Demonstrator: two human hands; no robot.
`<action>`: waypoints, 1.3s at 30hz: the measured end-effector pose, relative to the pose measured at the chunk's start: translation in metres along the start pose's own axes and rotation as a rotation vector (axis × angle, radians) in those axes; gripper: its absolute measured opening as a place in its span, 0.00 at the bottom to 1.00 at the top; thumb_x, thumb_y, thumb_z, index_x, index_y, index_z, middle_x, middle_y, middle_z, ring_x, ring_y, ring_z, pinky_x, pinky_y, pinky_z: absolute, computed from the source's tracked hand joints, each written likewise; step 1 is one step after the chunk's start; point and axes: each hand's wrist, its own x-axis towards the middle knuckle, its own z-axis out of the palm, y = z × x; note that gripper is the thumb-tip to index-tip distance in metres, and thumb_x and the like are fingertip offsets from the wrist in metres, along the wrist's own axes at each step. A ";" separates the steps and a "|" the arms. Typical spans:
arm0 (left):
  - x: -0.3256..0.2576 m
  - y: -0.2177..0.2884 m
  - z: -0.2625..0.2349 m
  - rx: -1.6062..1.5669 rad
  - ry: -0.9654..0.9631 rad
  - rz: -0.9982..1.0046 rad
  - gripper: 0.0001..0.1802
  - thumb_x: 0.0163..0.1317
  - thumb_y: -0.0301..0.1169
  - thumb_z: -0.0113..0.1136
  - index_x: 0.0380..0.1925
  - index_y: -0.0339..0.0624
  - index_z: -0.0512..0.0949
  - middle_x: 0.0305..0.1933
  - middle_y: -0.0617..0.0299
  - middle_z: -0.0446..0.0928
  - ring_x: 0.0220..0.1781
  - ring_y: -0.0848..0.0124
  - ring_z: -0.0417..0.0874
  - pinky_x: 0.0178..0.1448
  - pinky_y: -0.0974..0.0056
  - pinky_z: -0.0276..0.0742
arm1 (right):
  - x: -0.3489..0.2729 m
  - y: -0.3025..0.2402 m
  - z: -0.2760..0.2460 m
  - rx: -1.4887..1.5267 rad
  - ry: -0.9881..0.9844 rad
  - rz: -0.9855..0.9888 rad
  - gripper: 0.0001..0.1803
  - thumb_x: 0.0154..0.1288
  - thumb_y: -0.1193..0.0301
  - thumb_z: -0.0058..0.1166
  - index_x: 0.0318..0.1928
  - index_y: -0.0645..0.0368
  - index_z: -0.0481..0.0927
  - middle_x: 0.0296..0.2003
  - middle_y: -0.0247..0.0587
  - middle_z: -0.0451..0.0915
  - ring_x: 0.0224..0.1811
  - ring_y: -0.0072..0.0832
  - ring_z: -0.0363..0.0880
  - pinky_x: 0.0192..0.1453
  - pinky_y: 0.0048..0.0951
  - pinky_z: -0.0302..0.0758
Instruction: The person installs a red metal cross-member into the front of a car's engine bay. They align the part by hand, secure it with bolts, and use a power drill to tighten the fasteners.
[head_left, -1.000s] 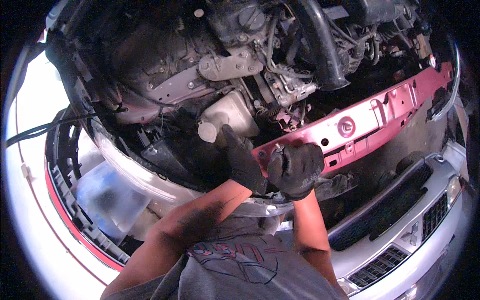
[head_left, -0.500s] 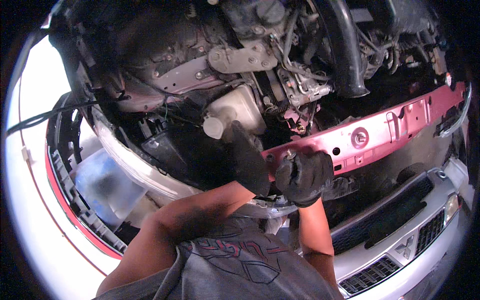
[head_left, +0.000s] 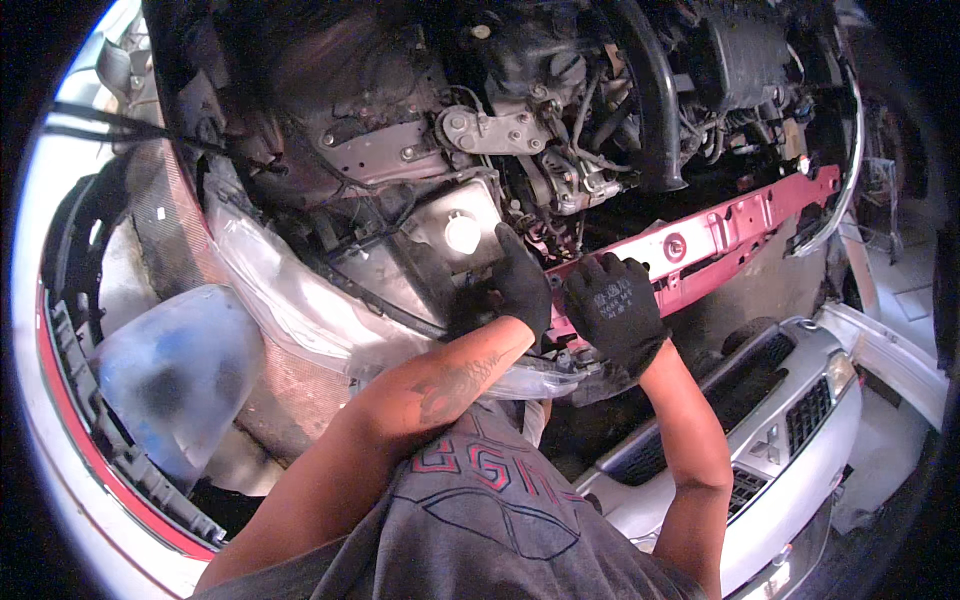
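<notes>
Head view: black-gloved left hand (head_left: 522, 285) and right hand (head_left: 615, 308) are being held half-curled, any grasp hidden, near round-capped white reservoir (head_left: 465, 216) and pink metal crossbar (head_left: 735, 228).

Black-gloved hands (head_left: 618, 305), pinkish-red crossbar (head_left: 702, 245), whitish reservoir (head_left: 482, 212), silver bumper (head_left: 815, 450)

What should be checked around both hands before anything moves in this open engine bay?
1. Hands protected: ok; left hand and right hand wear black gloves.
2. Forearms covered: not ok; both are bare.
3. Right hand's grip: cannot tell; it overlaps the left end of the red crossmember, and its fingers' undersides are hidden.
4. Left hand's grip: cannot tell; it is beside the white plastic reservoir, its palm hidden.
5. Reservoir cap in place: ok, as far as shown.
6. Silver bumper clear of both hands: ok; it lies apart.
</notes>
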 end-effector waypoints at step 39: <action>0.025 -0.049 0.054 -0.424 -0.164 0.120 0.28 0.78 0.46 0.34 0.64 0.35 0.66 0.60 0.47 0.75 0.58 0.54 0.77 0.63 0.56 0.70 | 0.031 -0.022 -0.004 -0.234 -0.142 -0.056 0.12 0.55 0.66 0.53 0.38 0.55 0.82 0.34 0.40 0.80 0.35 0.41 0.80 0.34 0.46 0.71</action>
